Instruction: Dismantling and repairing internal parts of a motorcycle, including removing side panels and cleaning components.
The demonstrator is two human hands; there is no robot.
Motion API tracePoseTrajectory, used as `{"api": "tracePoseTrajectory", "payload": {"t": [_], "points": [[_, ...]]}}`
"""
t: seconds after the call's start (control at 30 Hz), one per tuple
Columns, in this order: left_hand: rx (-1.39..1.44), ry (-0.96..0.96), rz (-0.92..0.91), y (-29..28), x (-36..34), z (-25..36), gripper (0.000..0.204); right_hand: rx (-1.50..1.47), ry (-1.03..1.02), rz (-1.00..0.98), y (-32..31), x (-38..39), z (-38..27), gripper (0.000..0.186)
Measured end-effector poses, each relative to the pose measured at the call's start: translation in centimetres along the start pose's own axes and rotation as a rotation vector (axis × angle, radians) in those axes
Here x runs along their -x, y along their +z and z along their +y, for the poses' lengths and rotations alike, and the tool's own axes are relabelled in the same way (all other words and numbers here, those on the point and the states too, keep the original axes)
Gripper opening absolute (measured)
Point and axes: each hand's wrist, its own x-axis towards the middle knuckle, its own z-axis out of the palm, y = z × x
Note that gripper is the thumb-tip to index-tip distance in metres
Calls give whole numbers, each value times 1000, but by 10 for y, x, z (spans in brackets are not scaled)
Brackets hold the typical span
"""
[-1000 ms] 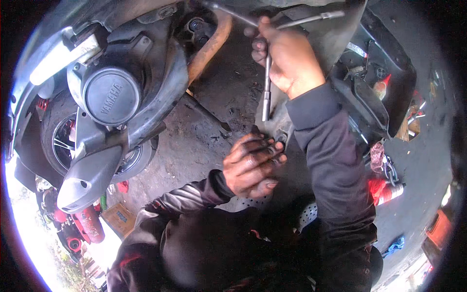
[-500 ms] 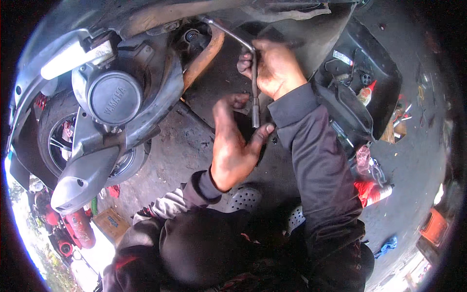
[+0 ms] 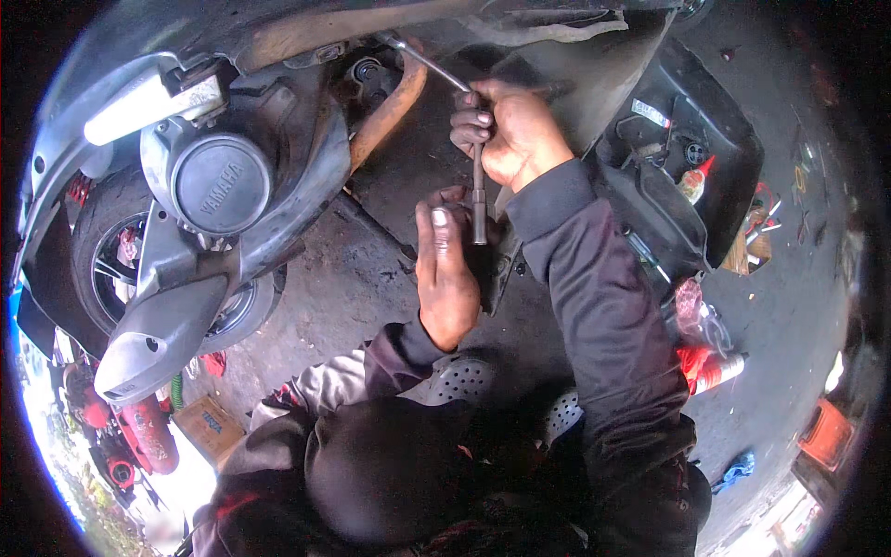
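My right hand [image 3: 509, 130] is closed around the bend of a metal socket wrench [image 3: 479, 209] with angled arms. One arm slants up and left to the underside of a scooter [image 3: 302, 186], where its end is lost in shadow beside a rusty orange-brown pipe [image 3: 390, 110]. The other arm hangs down from my fist and ends in a bare socket. Left of that socket, my left hand [image 3: 447, 278] is raised with its fingers pointing up and nothing visible in it. Some of its fingers are hidden behind the thumb.
On the right, a black plastic body panel [image 3: 733, 121] lies holding small parts and a red-tipped bottle [image 3: 694, 181]. A red-and-white can [image 3: 719, 373] and a blue rag [image 3: 738, 472] lie on the floor. The scooter wheel [image 3: 111, 260] and a cardboard box [image 3: 210, 429] are at left.
My left hand has turned, its spread thumb and fingers drawing together as it shifts away from the socket's end. The wrench's hanging arm has swung slightly left, still in my right hand.
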Motion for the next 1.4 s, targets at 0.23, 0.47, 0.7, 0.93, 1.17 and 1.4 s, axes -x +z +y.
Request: {"api": "tracePoseTrajectory", "payload": {"t": [0.23, 0.47, 0.7, 0.93, 1.17, 1.4], "points": [[-26, -45, -121, -7, 11, -28, 26, 116, -63, 184, 18, 6, 3, 12], [-114, -18, -85, -8, 11, -31, 17, 110, -75, 208, 21, 8, 9, 8], [-200, 10, -120, -8, 8, -13, 12, 310, -271, 245, 19, 11, 10, 5], [-241, 7, -72, -5, 2, -10, 12, 36, 29, 34, 18, 12, -16, 12], [-305, 41, -80, -9, 0, -27, 11, 284, -315, 143, 6, 23, 0, 10], [-341, 17, -77, -8, 3, -15, 10, 283, -264, 81, 10, 41, 2, 9]]}}
